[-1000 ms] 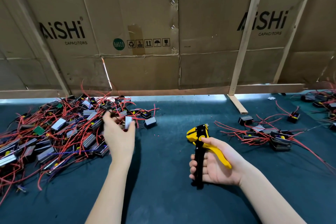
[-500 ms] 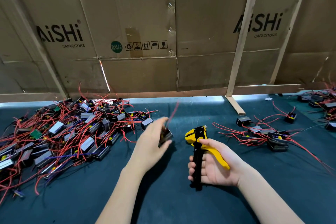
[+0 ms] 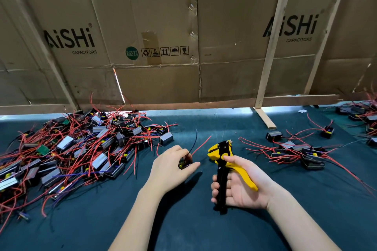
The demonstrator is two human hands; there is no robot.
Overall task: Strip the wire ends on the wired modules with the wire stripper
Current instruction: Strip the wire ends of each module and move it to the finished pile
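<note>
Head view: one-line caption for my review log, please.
Left hand holds a wired module beside the yellow wire stripper gripped in the right hand, over a dark mat.

Dark teal table (image 3: 204, 230) from 3 to 9 o'clock — cardboard wall (image 3: 230, 32) at 12, braced by wooden slats (image 3: 271, 51); daylight shows beneath.

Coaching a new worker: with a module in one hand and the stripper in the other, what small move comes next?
Probably feed the module's red wire into the wire stripper head: the left hand holds it just beside the tool.
</note>
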